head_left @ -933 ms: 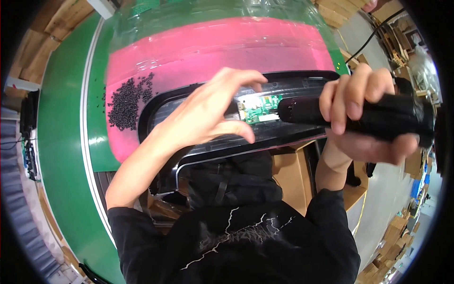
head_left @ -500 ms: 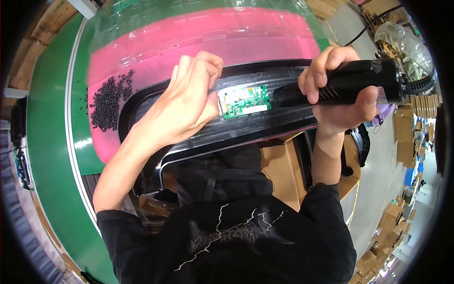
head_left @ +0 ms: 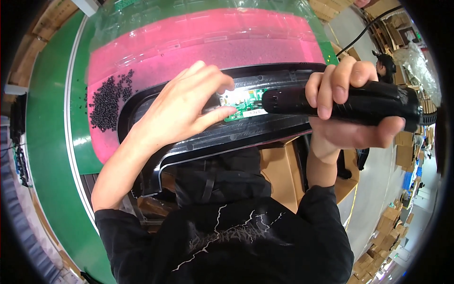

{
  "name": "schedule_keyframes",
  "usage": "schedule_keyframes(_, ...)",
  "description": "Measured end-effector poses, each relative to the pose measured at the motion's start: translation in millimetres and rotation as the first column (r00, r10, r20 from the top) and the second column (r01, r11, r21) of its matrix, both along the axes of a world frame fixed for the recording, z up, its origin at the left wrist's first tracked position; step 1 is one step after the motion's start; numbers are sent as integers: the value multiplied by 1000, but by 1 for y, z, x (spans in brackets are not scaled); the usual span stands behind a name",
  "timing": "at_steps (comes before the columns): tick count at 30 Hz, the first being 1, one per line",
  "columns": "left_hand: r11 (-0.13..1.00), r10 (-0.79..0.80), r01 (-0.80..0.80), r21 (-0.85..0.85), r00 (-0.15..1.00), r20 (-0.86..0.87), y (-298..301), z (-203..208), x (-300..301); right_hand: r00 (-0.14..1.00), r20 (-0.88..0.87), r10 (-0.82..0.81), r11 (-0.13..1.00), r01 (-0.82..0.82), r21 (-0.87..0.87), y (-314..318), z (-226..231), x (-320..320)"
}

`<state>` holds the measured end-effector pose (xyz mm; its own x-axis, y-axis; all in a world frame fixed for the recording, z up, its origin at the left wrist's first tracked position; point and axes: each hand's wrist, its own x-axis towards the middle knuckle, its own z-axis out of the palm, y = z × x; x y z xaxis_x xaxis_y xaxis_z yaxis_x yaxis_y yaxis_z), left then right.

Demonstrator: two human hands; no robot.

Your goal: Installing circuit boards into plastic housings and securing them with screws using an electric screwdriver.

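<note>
My right hand (head_left: 339, 90) wraps round a thick black electric screwdriver (head_left: 373, 102), held nearly level. Its narrow nose points left and its tip is over the right part of a green circuit board (head_left: 243, 111). That board lies inside a long, curved black plastic housing (head_left: 203, 142). At the board's left end is my left hand (head_left: 187, 104), thumb stretched along the lower edge and bent fingers above, apart from each other. The thumb tip appears to touch the board. Whether a screw sits at the screwdriver's tip is hidden.
Small black screws (head_left: 105, 106) lie heaped on the pink mat (head_left: 165, 52) at the left. Clear plastic sheeting (head_left: 227, 28) covers the far part. Below the housing stands an open cardboard box (head_left: 279, 175). A black cable (head_left: 366, 28) hangs at the upper right.
The screwdriver has tilted and its nose has moved left over the board. My left fingers have opened out from a pinch, and the thumb has shifted right onto the board.
</note>
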<state>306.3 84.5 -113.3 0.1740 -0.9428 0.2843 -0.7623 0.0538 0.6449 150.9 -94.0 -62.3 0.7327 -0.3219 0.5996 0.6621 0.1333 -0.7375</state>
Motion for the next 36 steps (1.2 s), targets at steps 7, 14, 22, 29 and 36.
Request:
schedule_keyframes(7, 982, -86, 85, -166, 996, 1, 2, -7, -1, 980, 49, 193, 981, -193, -20, 15, 16, 14)
schedule_keyframes(14, 978, -118, 115, -174, 993, -4, 3, -4, 4, 988, 35, 151, 988, -150, -29, 19, 22, 10)
schedule_keyframes(22, 997, -25, 16, -73, 991, -130, 4, -4, -2, 986, -152, -62, 997, 54, -56, 5, 4, -3)
schedule_keyframes(29, 999, -35, 34, -11, 996, -86, 2, -6, 0, 919, -308, -245, 969, 240, -55, 2, -2, -11)
schedule_keyframes(36, 998, -4, -4, -65, 992, -123, 2, 2, 3, 921, -351, -167, 982, 124, -143, 1, -7, -3)
